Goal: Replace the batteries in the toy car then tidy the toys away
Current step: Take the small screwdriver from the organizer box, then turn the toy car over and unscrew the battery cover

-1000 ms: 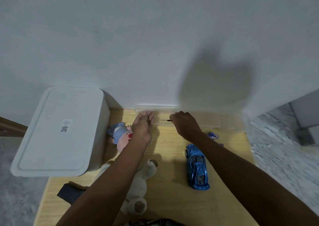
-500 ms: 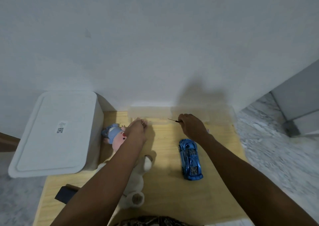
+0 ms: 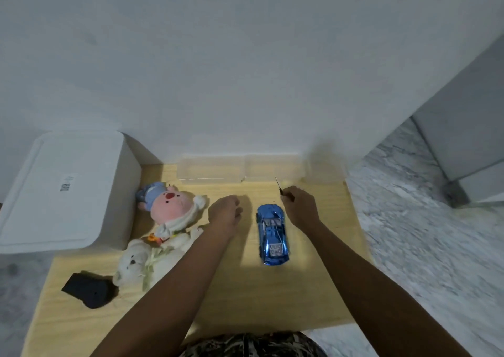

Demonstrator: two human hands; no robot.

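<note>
The right hand (image 3: pixel 300 206) is pinching a small screwdriver (image 3: pixel 281 189) just beside the blue toy car (image 3: pixel 272 234), lying lengthwise between both hands; the left hand (image 3: pixel 225 215) is hovering loosely curled, holding nothing visible.

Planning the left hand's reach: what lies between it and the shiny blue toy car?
Head view: only bare wooden tabletop in shadow separates the left hand from the shiny blue toy car.

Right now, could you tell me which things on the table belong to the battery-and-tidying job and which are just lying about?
Job:
blue toy car
small screwdriver, pinched in the right hand
pink plush
white teddy bear
clear plastic box

Lying about:
white lidded bin
black object
</note>
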